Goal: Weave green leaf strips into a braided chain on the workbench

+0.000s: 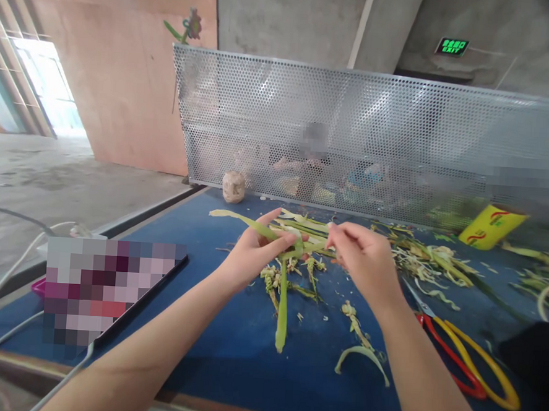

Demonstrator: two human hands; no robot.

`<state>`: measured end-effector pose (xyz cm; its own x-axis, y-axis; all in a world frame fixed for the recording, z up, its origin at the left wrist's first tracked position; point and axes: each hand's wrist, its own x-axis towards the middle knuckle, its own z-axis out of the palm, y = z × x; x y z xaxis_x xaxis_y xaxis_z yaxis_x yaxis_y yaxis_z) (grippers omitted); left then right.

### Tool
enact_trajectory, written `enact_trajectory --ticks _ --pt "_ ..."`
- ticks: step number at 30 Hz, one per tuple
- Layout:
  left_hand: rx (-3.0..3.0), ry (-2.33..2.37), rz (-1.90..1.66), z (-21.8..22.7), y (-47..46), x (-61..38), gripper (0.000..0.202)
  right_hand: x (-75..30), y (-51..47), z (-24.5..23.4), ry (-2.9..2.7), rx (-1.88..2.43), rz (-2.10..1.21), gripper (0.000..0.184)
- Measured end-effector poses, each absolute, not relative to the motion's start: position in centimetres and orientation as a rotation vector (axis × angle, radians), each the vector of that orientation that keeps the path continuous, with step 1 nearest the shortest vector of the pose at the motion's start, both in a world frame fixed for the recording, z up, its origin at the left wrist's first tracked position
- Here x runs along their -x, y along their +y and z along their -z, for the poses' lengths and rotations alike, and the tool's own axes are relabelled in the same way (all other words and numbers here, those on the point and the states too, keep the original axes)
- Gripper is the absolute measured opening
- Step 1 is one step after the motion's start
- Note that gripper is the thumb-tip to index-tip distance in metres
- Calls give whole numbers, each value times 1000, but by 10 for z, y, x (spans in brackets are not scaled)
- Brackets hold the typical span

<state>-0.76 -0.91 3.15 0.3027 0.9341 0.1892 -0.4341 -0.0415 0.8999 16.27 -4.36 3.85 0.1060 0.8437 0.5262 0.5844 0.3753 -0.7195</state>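
My left hand (256,249) is closed around a bundle of long green leaf strips (281,305) above the blue table (228,351). One strip hangs down from the grip and another sticks out to the left. My right hand (362,255) pinches the far end of the same strips, fingers pressed together. Both hands meet over the middle of the table, above small woven leaf pieces (293,275).
Red and yellow scissors (461,353) lie at the right. A tablet (106,288) with cables sits at the left edge. More leaf scraps (429,258), a yellow container (489,228) and a round pale object (233,186) stand before a perforated metal screen (353,136), with a person behind it.
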Motion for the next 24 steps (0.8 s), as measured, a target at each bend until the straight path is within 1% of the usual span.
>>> enact_trajectory --ticks 4,6,7,10,11,13,15,17,19,24 --pt "-1184 618 -1128 -33 -12 6 70 -154 -38 -42 -1709 1414 -191 30" --pt "-1197 610 -1111 -34 -14 6 69 -151 -37 -46 -1746 1495 -166 32" --pt "-1207 605 -1096 -34 -15 6 70 -151 -37 -48 -1771 1540 -206 36" --pt "-1240 592 -1049 -37 -19 6 72 -152 -35 -53 -1829 1583 -515 45" --pt "-1238 592 -1042 -38 -20 5 74 -152 -34 -53 -1817 1537 -657 43" --pt "-1206 602 -1057 -39 -21 5 78 -151 -29 -52 -1714 1353 -913 31" --pt "-1147 631 -1102 -38 -22 4 84 -148 -24 -48 -1546 1154 -1067 21" --pt "-1119 642 -1121 -37 -21 4 90 -143 -20 -46 -1384 1030 -1071 18" --pt "-1146 613 -1095 -36 -21 5 94 -138 -18 -47 -1286 963 -1008 17" --pt "-1267 569 -1044 -37 -21 12 95 -130 -16 -59 -1232 972 -852 10"
